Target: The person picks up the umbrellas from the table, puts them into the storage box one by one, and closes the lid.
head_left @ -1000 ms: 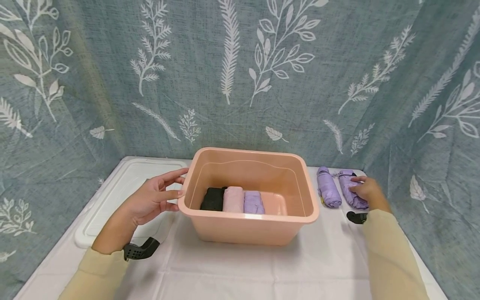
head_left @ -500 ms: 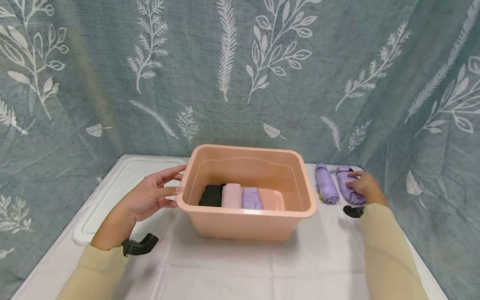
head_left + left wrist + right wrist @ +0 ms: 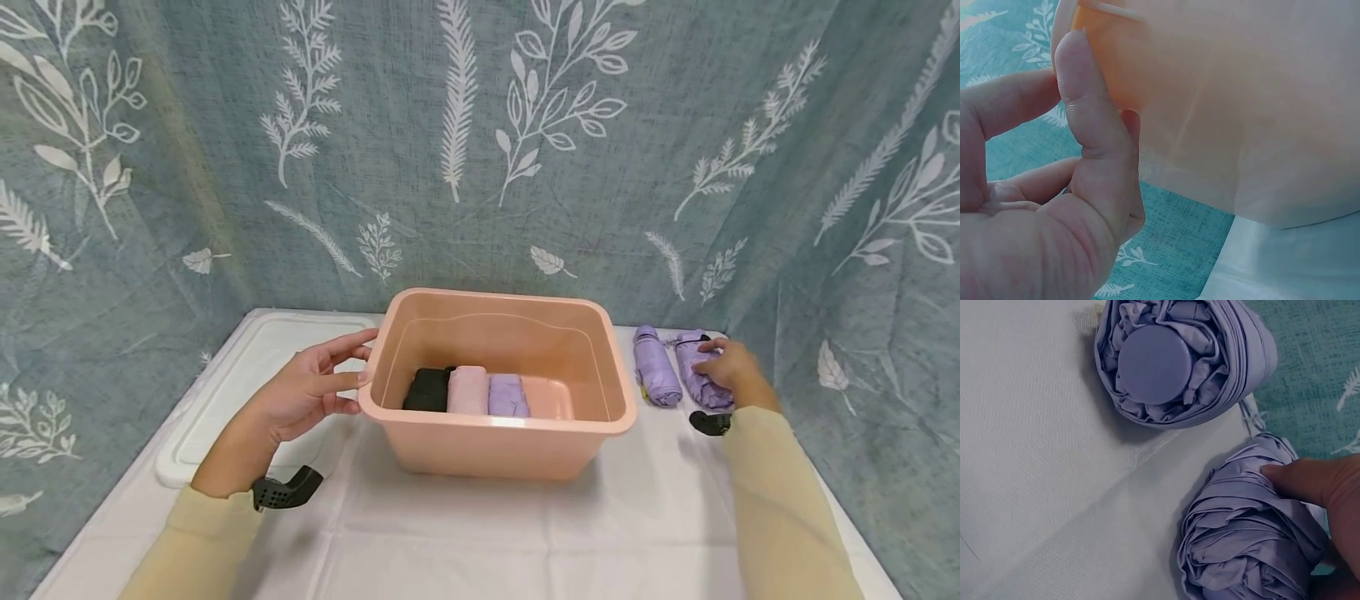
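Observation:
My left hand (image 3: 307,387) holds the left rim of a peach plastic bin (image 3: 487,454); in the left wrist view the thumb lies on the near face, with a finger behind the edge. A black roll (image 3: 427,390), a pink roll (image 3: 467,392) and a purple roll (image 3: 508,396) sit side by side inside it. Far right, my right hand (image 3: 738,375) grips a purple bundle of thin pleated fabric (image 3: 1247,531), thumb on top and other fingers mostly hidden. Beside that bundle lies a purple folded umbrella (image 3: 657,371), its round end cap (image 3: 1155,364) facing the right wrist camera.
A white lid (image 3: 225,400) lies flat behind my left hand, partly under its outline. White cloth (image 3: 450,542) covers the table. A green leaf-patterned curtain (image 3: 420,150) encloses the back and both sides, close behind the bin and the purple things.
Both hands keep their places on the bin rim and the purple bundle. Only the head view has shifted slightly.

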Demonstrator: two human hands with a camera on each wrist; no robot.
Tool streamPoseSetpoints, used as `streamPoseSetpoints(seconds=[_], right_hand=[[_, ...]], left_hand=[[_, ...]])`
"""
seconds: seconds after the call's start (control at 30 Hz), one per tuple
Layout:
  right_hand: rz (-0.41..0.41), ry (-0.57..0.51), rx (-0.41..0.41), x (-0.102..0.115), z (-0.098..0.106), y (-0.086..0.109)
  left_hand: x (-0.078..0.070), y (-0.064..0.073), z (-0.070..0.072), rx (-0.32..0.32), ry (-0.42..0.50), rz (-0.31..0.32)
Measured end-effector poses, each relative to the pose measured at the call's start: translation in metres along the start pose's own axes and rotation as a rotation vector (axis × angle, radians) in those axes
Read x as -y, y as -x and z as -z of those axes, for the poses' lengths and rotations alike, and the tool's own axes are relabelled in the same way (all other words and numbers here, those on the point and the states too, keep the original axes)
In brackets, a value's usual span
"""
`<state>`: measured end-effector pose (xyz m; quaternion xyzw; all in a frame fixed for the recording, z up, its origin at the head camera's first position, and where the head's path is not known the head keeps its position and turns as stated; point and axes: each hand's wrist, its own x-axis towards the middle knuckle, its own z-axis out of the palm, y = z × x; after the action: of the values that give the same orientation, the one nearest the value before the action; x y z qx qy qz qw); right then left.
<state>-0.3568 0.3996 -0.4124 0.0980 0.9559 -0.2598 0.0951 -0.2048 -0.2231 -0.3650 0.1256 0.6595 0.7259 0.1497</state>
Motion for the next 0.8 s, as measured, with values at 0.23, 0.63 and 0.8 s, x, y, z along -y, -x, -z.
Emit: streamPoseSetpoints(seconds=[0.23,0.63,0.8], right_hand=[[0.035,0.054,0.014,0.001,0.0,0.002],[0.013,-0.013,-0.015,-0.006,-0.008,0.006],[0.014,-0.177,-0.014,-0.01,-0.012,0.01]], left_hand=[[0.001,0.0,-0.001,-0.007,-0.001,-0.006],[0.0,0.001,-0.002,-0.013,0.007,0.003],[0.0,0.0,-0.004,-0.001,0.011,-0.01]])
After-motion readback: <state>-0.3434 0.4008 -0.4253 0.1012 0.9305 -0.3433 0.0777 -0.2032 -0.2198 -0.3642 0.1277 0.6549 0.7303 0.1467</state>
